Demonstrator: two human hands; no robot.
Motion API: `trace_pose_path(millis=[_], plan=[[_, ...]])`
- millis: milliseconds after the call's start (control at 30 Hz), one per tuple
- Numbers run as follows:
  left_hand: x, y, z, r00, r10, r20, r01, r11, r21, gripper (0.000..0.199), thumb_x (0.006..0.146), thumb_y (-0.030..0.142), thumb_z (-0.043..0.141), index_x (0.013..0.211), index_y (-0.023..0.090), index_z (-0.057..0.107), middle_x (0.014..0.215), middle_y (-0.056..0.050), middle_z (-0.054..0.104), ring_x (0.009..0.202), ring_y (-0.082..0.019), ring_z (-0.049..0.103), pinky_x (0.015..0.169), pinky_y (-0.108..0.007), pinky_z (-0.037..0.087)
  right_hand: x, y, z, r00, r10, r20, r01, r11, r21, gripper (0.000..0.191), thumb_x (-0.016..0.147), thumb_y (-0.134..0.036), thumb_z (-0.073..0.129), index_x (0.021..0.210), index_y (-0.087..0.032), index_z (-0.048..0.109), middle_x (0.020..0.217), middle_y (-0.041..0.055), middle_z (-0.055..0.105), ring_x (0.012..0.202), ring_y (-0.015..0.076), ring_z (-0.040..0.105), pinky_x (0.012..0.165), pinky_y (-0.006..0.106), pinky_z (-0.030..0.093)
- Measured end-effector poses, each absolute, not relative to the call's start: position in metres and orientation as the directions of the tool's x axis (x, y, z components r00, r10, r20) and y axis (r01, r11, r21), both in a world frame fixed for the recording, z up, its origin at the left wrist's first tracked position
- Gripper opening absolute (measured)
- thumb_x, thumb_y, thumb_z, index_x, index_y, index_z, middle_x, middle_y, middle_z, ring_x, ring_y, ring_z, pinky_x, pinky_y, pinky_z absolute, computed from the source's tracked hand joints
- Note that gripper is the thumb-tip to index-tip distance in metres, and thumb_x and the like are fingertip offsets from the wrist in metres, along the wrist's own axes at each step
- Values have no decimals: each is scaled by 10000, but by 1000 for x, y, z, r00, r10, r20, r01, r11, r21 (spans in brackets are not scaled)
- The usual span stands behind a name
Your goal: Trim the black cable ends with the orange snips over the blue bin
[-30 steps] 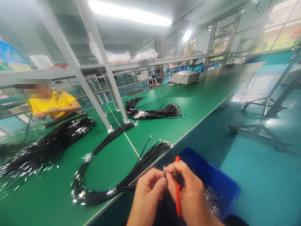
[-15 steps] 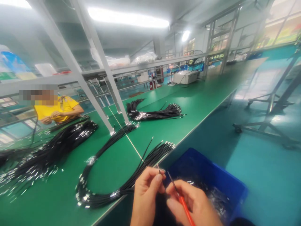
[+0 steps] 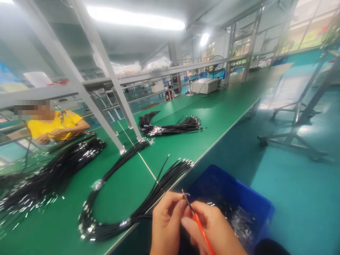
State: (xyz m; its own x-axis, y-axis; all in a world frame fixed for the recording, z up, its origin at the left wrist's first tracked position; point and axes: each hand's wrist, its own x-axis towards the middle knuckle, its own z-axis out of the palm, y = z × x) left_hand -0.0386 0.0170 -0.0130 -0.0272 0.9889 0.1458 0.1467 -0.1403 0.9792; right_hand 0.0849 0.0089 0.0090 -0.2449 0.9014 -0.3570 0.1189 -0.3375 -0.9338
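My right hand (image 3: pixel 212 226) is closed round a thin tool with a red handle (image 3: pixel 202 232) and a narrow dark metal shaft. The tool's tip reaches the fingertips of my left hand (image 3: pixel 168 217), which is pinched on something small that I cannot make out. Both hands are close together at the table's front edge. To their left, a curved bundle of black cables (image 3: pixel 106 228) with silvery ends lies on the green table (image 3: pixel 124 193), bound with clear wrap in places. Its right-hand ends fan out just behind my left hand.
A blue bin (image 3: pixel 255 196) with small clear and dark pieces stands below the table edge, right. Another cable bundle (image 3: pixel 172 129) lies farther back; a larger heap (image 3: pixel 61 166) lies left. Metal posts (image 3: pixel 106 71) rise from the table. A person in yellow (image 3: pixel 57 124) sits across it.
The tool tip has moved left and up to my left fingertips, and my two hands are closer together. The whole view has shifted slightly.
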Motion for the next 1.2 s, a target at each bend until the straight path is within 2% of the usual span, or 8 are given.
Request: trace_pose_path(millis=[133,333,467,600,700,833,1000,1200], plan=[[-36,18,-11,-25,990,139,203,-132,970,131,826,254,581,757,200,679,720,-4,674,698,-170,619,664,-242,471,85,13,-3,-224,897,-381,151,-355,-923,129,692,-290,598,643,-206,514,420,-81,489,239,54,354,235,166,206],[-34,19,-10,-34,985,167,265,-152,952,129,814,242,581,741,203,680,696,1,665,668,-165,609,635,-235,466,90,12,6,-258,883,-392,161,-360,-919,156,716,-299,585,625,-210,494,371,-95,457,241,49,346,247,143,217],[-33,21,-15,-75,984,164,262,-140,955,128,806,257,588,754,197,689,635,12,633,568,-141,573,557,-221,460,95,9,5,-283,870,-404,62,-404,-913,201,759,-383,545,676,-212,481,399,-98,478,250,29,320,286,134,255],[-32,22,-18,-133,978,158,219,-126,968,116,792,270,607,784,190,691,621,15,627,508,-124,559,504,-208,465,100,6,-3,-329,893,-308,-30,-336,-941,216,684,-357,631,644,-193,496,451,-90,466,348,35,374,364,145,297],[-31,22,-18,-144,970,195,221,-161,962,106,785,255,613,767,190,694,618,8,636,530,-133,581,512,-206,479,102,6,-4,-364,872,-328,28,-341,-940,167,711,-303,601,634,-187,509,416,-89,459,368,40,380,384,145,294],[-29,20,-18,-108,972,210,233,-180,956,105,785,226,602,743,192,693,661,-6,662,569,-149,609,525,-214,489,100,9,3,-342,870,-356,118,-336,-934,163,741,-312,570,653,-196,495,418,-86,480,309,40,352,313,145,245],[-29,19,-19,-100,963,250,296,-211,932,115,782,201,593,717,194,688,667,-8,673,617,-167,630,586,-236,499,99,14,8,-312,870,-382,168,-345,-923,155,735,-278,573,632,-195,493,407,-90,488,270,28,327,300,138,262],[-27,19,-17,-89,962,257,321,-217,922,123,780,209,587,712,188,688,648,-10,672,589,-169,625,558,-235,495,100,16,12,-317,846,-430,191,-387,-902,129,753,-247,553,646,-198,500,382,-101,483,222,28,306,262,135,249]])
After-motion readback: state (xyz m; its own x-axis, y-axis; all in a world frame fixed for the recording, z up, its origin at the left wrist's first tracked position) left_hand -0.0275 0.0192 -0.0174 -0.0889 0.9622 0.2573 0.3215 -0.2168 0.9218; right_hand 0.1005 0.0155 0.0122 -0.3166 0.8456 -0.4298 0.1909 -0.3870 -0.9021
